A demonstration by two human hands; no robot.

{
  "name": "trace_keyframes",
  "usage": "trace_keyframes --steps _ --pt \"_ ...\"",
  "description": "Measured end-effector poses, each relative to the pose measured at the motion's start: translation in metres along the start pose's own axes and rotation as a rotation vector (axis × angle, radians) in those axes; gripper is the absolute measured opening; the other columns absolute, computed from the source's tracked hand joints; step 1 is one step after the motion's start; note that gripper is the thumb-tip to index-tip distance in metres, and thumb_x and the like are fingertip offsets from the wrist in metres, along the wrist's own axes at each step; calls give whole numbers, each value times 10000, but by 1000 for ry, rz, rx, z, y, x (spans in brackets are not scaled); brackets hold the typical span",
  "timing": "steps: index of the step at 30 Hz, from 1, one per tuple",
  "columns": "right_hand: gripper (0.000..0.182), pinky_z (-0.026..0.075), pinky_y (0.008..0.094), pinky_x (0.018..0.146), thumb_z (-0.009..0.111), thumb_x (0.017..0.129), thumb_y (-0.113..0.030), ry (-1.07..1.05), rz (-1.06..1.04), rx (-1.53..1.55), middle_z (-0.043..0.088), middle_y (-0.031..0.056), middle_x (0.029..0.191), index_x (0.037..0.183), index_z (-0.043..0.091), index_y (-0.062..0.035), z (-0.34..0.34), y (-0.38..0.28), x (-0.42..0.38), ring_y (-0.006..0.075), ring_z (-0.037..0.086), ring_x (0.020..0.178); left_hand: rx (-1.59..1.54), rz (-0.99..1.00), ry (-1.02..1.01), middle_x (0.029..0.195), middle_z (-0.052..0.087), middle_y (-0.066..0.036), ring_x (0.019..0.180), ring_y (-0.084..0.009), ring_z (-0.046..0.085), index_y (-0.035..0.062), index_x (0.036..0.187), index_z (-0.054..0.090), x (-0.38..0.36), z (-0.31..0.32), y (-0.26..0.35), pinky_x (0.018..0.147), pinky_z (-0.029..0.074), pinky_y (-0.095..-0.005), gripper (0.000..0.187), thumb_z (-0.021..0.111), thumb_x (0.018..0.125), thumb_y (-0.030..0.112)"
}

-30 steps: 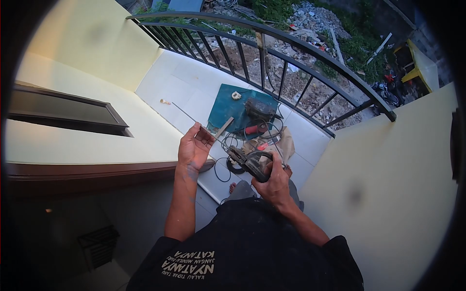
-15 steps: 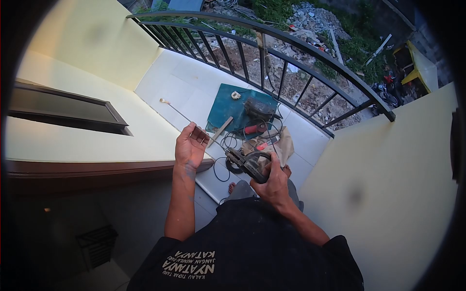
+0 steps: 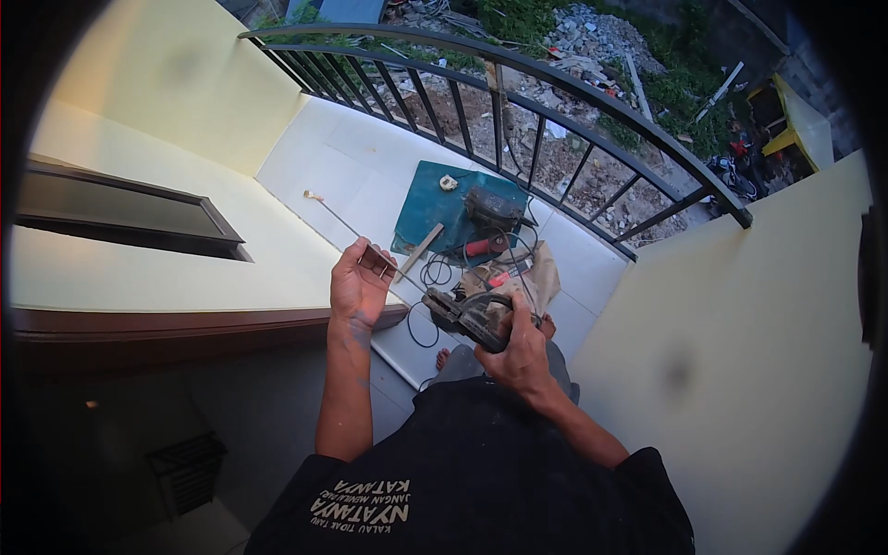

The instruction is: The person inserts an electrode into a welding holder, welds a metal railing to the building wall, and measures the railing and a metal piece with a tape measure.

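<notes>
My right hand (image 3: 520, 350) is wrapped around the handle of a dark, worn welding electrode holder (image 3: 470, 319) in front of my body. A thin welding rod (image 3: 411, 279) runs from the holder's jaws up and to the left. My left hand (image 3: 363, 291) is closed on the rod partway along, with its fingertips bent over it. Near the rod's far end, a small pale object (image 3: 313, 195) shows against the floor; I cannot make out what it is.
A green sheet (image 3: 430, 199) on the tiles bears a tape measure (image 3: 449, 183) and a dark machine (image 3: 495, 208). A red-and-black power tool (image 3: 487, 245), cables, a wooden strip (image 3: 421, 252) and brown sacking (image 3: 541, 277) lie nearer. A black railing (image 3: 425, 102) bounds the balcony.
The electrode holder has tilted slightly in my right hand, and its jaw end sits a little further left. My left hand has shifted very slightly left with the rod.
</notes>
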State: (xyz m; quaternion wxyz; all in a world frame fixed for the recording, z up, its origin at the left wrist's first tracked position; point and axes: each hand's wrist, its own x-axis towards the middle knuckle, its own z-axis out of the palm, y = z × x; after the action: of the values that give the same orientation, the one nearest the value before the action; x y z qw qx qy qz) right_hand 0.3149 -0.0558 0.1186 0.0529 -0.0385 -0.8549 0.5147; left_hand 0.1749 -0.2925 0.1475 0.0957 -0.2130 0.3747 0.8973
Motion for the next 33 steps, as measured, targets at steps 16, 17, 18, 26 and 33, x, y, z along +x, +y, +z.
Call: trace_keyframes --steps 16,17,18,26,33 --pt "1046 543 386 674 838 644 -86 -12 -127 -47 594 182 922 1497 256 82 -11 -16 1 311 644 737 -47 -36 -8 867 647 -49 853 -216 618 93 940 637 -10 -6 2 866 497 -398 89 662 888 162" --pt "1046 543 386 674 838 644 -86 -10 -125 -43 594 182 922 1497 256 82 -11 -15 1 311 644 737 -59 -26 -24 859 642 -44 852 -214 617 95 940 635 -11 -5 2 864 498 -400 90 658 890 166" --pt "1049 544 386 676 841 638 -85 11 -157 -53 597 187 924 1493 257 90 -10 -14 1 317 649 743 -72 -18 -37 850 636 -40 851 -213 617 97 940 633 -13 -5 2 862 498 -402 90 653 892 170" --pt "964 542 369 660 836 655 -92 31 -186 -42 610 164 887 1442 319 110 -8 -10 0 301 655 710 -68 20 -130 849 627 -24 859 -191 611 82 952 616 -23 4 10 891 477 -394 91 635 908 160" --pt "853 518 378 578 832 694 -109 42 -139 37 578 109 783 1384 363 69 -10 -9 3 270 631 637 -53 55 -135 853 626 -18 860 -181 608 89 969 599 -28 13 7 891 475 -383 101 638 906 159"
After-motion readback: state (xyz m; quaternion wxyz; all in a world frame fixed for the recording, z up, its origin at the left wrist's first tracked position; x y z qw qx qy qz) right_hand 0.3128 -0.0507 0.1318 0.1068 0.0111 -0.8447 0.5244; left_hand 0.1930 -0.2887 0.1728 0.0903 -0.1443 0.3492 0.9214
